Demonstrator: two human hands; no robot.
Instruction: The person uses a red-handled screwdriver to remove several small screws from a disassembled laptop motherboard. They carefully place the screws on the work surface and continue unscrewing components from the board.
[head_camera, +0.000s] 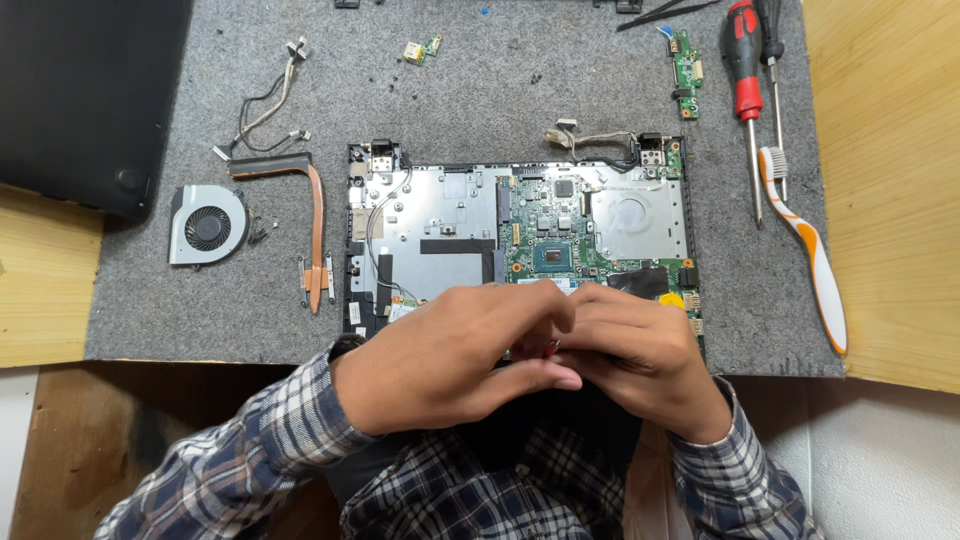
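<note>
Our hands, left (455, 355) and right (640, 365), curl together over the laptop (450, 215) at the grey mat's (500, 90) near edge on the wooden table (890, 150); whether they grip anything we cannot tell.

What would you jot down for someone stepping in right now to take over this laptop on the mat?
Left hand and right hand: pressed together over the near edge of the opened laptop, fingers closed around something small that stays hidden.
Laptop lies on the grey mat, its green circuit board still in place.
Already out: the fan and the copper pipe to the left, a small green board at the top right.
Tools to the right: red screwdriver, toothbrush.
Left to do: the main board is not lifted out.
</note>
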